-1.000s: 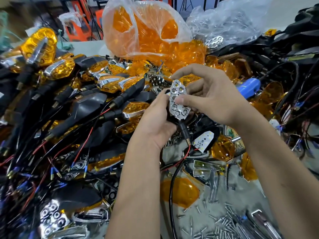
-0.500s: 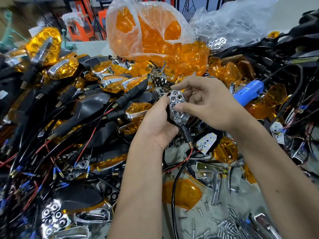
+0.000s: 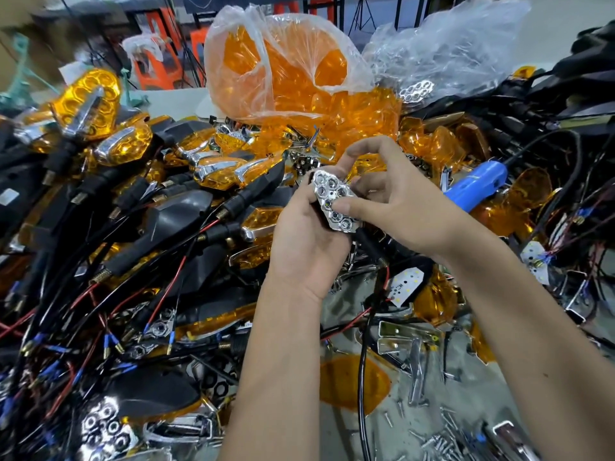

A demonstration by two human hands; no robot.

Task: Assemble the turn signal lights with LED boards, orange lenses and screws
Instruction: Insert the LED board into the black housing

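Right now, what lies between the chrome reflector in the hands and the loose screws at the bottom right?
In the head view, between the chrome reflector and the loose screws lie a white LED board, chrome brackets and black cable.

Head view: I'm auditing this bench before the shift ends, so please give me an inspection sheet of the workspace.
Surface: grey bench top, bare only near the person.
Job's things: chrome reflector of an unfinished light, no lens on it; loose orange lens; bag of orange lenses; screws; white LED board.
Clutter: heap of finished lights; black housings; chrome brackets.
Grips: left hand holds the unfinished light from below; right hand pinches the reflector, thumb on its face.
Cables: tangled black and red leads; one black lead hangs from the held light.
Surroundings: blue electric screwdriver; orange stools behind.
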